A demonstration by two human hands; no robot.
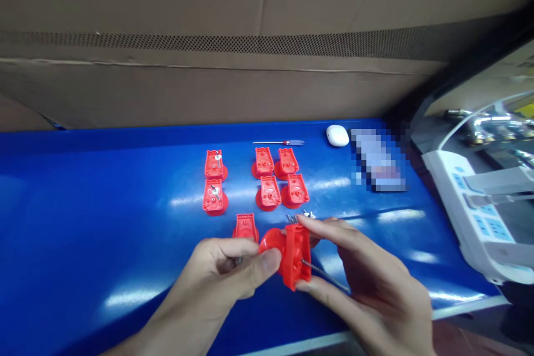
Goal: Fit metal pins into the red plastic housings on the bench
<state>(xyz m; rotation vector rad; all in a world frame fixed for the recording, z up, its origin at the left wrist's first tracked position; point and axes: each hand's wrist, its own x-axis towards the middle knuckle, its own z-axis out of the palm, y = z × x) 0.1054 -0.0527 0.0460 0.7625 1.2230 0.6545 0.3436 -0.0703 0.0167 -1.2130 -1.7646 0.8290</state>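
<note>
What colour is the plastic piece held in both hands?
The plastic piece is bright red, as the head view shows best.

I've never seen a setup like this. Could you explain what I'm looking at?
There is no machine here: one camera, worn on a person's head, looks forward and down at their bare hands. The left hand grips the round end of a red piece; the right hand grips its boxy end. A thin cord trails from that end. On the blue table lie seven similar pieces, a screwdriver and a white rounded object. A white power strip is at the picture's right.
</note>
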